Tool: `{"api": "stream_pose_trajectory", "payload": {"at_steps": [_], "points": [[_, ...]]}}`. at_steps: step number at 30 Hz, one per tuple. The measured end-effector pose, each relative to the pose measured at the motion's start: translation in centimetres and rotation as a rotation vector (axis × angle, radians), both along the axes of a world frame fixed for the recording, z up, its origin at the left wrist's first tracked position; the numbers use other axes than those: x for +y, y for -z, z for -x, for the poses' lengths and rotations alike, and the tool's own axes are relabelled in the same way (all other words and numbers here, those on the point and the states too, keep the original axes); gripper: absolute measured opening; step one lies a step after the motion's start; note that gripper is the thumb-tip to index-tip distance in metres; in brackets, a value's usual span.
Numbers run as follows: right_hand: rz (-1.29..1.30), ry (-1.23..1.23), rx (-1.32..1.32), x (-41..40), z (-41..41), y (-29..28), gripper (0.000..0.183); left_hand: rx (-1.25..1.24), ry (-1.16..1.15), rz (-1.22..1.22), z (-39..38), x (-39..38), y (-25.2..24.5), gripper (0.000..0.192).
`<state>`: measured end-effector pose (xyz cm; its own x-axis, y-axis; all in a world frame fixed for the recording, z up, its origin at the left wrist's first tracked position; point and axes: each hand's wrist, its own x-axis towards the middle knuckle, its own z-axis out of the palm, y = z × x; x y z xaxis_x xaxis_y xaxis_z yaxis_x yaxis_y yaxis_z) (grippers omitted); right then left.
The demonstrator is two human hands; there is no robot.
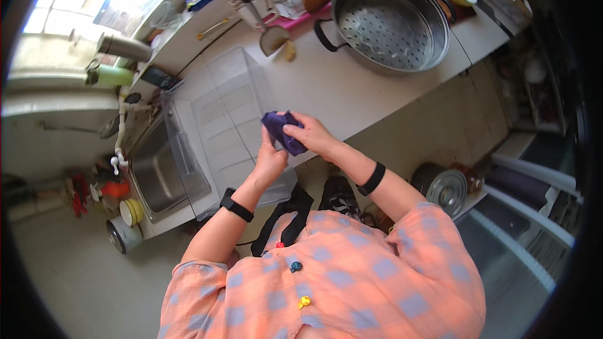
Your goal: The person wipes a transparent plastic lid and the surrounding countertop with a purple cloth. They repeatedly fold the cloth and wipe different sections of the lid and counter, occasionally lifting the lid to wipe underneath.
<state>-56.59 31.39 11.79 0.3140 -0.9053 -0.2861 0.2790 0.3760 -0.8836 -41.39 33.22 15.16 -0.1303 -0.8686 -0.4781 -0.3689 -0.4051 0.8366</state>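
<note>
A crumpled dark purple cloth (288, 137) is bunched between my two hands. My right hand (314, 135) grips it from the right, thumb lying across the folds. From below, my left hand (272, 162) holds the cloth's left side with one finger stretched up along it; its other fingers are partly hidden. Beneath and to the left of my hands, a large clear plastic bin (221, 117) lies over the white countertop (325, 89). One long side reaches the sink, and its near end juts past the counter's front edge.
A steel sink (160, 169) lies left, with a white tap (118, 162) beside it. Up right stands a steamer pot (388, 32) with a perforated base. A ladle (273, 39) and ginger piece (289, 50) lie nearby. A lidded pot (445, 193) stands low right, near open drawers (523, 197).
</note>
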Motion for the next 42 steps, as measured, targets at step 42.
{"api": "stream_pose_trajectory", "payload": {"at_steps": [42], "points": [[0.246,-0.075,1.035,-4.8,-7.9,-1.5,0.039,0.233,-0.186,0.224,-5.8,-16.1,3.7,0.053]]}}
